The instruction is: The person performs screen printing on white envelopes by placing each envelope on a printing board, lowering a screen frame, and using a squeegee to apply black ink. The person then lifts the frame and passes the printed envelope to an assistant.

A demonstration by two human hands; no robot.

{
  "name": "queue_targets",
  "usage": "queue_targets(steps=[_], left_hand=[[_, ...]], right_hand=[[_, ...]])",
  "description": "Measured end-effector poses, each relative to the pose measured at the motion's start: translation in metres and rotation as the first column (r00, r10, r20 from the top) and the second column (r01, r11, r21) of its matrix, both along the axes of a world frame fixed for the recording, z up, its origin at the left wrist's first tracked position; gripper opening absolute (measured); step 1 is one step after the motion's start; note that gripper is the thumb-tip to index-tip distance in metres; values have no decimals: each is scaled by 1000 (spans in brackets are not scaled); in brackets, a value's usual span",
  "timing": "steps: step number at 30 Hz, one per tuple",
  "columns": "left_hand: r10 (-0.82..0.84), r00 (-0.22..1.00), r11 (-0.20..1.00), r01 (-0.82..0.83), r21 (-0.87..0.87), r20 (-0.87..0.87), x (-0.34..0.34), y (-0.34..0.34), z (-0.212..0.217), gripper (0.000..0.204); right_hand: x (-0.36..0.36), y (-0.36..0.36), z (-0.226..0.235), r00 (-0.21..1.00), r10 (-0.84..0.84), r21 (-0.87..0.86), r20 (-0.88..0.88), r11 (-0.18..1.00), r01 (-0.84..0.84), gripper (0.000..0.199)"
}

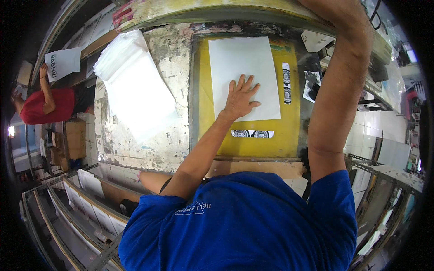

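Note:
My left hand [242, 97] lies flat with its fingers spread on a white sheet [244, 54], pressing on its lower middle. The sheet rests on a yellow board [257, 147] set into the worn table. Two printed black-and-white strips lie on the yellow, one strip [286, 83] upright beside the sheet's right edge, the other strip [252, 133] crosswise below it. My right arm reaches up and bends over the far right of the table. Its forearm leaves through the upper edge, so my right hand is out of sight.
A fanned stack of white sheets [135, 86] covers the table's left part. A paint-stained wooden beam [226, 11] spans the far side. An ink-smeared card [312, 85] lies at right. Metal racks stand nearer, left and right. At far left, a person in red [49, 106] holds a printed sheet [63, 64].

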State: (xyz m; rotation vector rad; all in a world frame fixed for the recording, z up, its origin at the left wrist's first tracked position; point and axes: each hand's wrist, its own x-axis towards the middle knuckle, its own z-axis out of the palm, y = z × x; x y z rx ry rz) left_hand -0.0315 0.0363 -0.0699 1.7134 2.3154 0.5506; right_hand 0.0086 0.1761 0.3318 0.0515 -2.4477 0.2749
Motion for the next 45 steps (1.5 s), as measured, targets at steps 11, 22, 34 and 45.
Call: queue_targets(steps=[11, 22, 34, 45], left_hand=[[-77, 997, 997, 77, -8, 2, 32, -5, 3, 73], [-91, 996, 996, 91, 7, 23, 39, -15, 3, 69], [-1, 782, 560, -516, 648, 623, 9, -65, 123, 91], [162, 334, 521, -828, 207, 929, 50, -215, 29, 93]], right_hand=[[-15, -3, 14, 966, -149, -231, 213, 952, 198, 33], [1, -2, -2, 997, -6, -129, 70, 992, 15, 34], [30, -7, -42, 994, -85, -51, 69, 995, 89, 46], [106, -89, -216, 947, -45, -368, 318, 915, 167, 51]])
